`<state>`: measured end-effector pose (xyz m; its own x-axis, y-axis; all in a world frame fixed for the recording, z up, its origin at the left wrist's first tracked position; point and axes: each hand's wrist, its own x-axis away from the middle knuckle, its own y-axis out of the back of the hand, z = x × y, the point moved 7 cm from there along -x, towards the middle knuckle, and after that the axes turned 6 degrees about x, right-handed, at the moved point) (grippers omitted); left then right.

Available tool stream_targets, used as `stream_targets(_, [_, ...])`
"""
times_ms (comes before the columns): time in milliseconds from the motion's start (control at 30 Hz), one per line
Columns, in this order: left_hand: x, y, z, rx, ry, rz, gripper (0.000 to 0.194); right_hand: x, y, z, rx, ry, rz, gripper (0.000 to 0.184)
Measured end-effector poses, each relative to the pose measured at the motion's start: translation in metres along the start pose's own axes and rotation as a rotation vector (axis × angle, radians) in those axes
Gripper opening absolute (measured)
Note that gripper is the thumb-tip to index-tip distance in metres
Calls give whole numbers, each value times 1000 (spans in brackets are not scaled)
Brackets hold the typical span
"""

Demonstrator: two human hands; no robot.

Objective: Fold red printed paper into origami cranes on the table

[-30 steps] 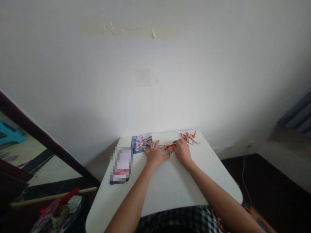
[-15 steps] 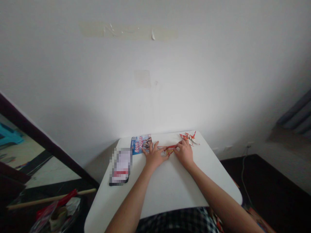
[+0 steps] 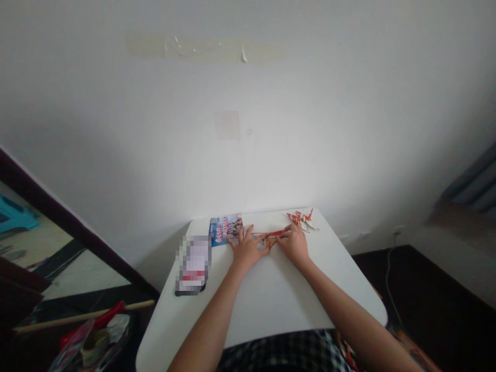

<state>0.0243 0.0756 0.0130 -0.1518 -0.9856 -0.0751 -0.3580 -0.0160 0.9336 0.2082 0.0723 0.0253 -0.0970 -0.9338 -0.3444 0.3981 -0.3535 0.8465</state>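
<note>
A small red printed piece of paper [image 3: 272, 237], partly folded, lies flat at the far side of the white table [image 3: 267, 294]. My left hand [image 3: 247, 248] rests on its left end with fingers spread and flat. My right hand [image 3: 295, 243] presses on its right end with the fingers curled down onto the paper. A finished red and white folded paper figure [image 3: 303, 219] sits just beyond my right hand near the table's far right corner.
A blue printed leaflet [image 3: 225, 228] lies left of my left hand. A phone-sized dark object [image 3: 192, 264] rests near the table's left edge. The wall stands right behind the table. On the floor at lower left lie a wooden stick [image 3: 83, 315] and a bag of clutter.
My right hand has slid slightly to the right along the red paper. My left hand has stayed in place.
</note>
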Motion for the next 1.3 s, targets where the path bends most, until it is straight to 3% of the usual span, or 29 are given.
stream_targets(333, [3, 4, -3, -7, 17, 13, 53, -2, -3, -9, -14, -22, 13, 15])
stream_targets(733, [3, 4, -3, 15, 5, 29, 55, -3, 1, -15, 133, -78, -32, 21])
stream_targets(1067, [4, 5, -4, 13, 24, 21, 54, 0, 2, 3, 135, 131, -31, 21])
stream_targets(1300, [4, 3, -2, 13, 19, 16, 53, 2, 4, -1, 206, 4, -58, 24])
